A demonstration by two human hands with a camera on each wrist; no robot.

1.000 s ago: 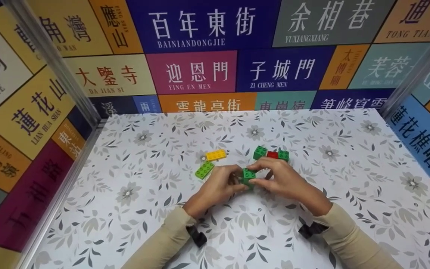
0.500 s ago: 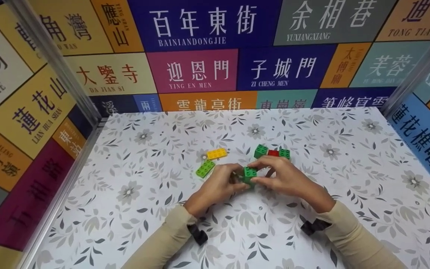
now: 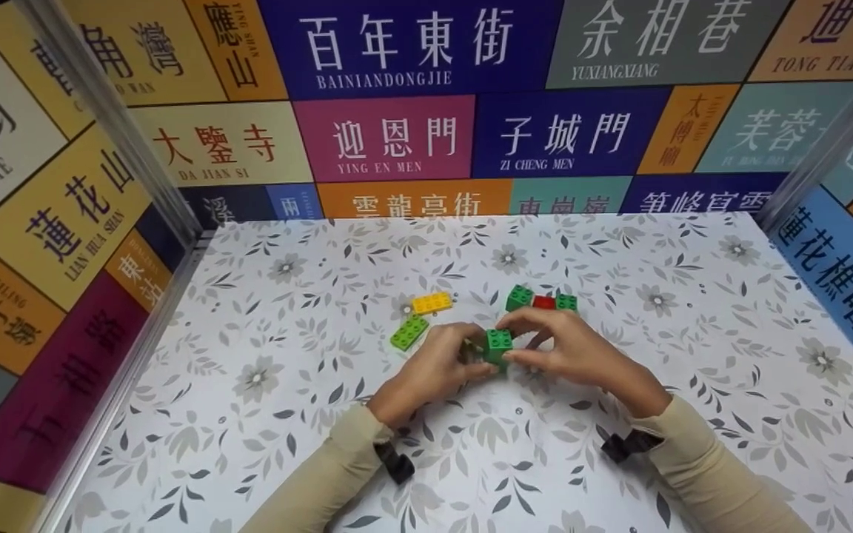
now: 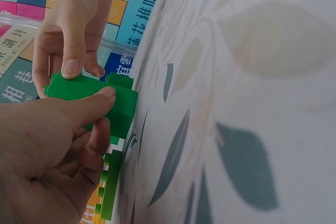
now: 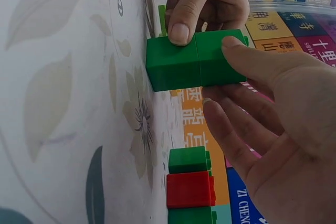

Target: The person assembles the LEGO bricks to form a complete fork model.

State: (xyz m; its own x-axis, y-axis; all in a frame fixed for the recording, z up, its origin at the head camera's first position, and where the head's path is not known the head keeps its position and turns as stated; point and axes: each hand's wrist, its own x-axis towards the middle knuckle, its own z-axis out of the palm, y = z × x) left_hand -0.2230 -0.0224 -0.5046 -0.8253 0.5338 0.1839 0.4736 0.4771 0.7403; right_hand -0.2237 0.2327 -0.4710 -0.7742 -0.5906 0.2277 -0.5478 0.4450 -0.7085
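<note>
Two green toy bricks stand stacked on the table in front of the person. The left hand (image 3: 432, 366) pinches the lower green brick (image 5: 167, 66) near the tabletop, thumb on its near face. With thumb and fingers the right hand (image 3: 578, 359) grips the upper green brick (image 3: 498, 340), whose studs face up. In the right wrist view the two bricks are lined up, with a thin seam between them. Fingers partly cover both bricks in the head view.
A yellow brick (image 3: 432, 303) and a light green brick (image 3: 409, 332) lie flat beyond the left hand. Behind the right hand sit a green brick (image 3: 520, 297), a red brick (image 3: 543, 303) and another green brick (image 3: 566, 302) in a row. Sign-printed panels (image 3: 397, 137) wall the flower-patterned table (image 3: 308, 459).
The head view has shifted slightly. Both hands keep their hold on the stacked green bricks, and the other bricks stay in place.
</note>
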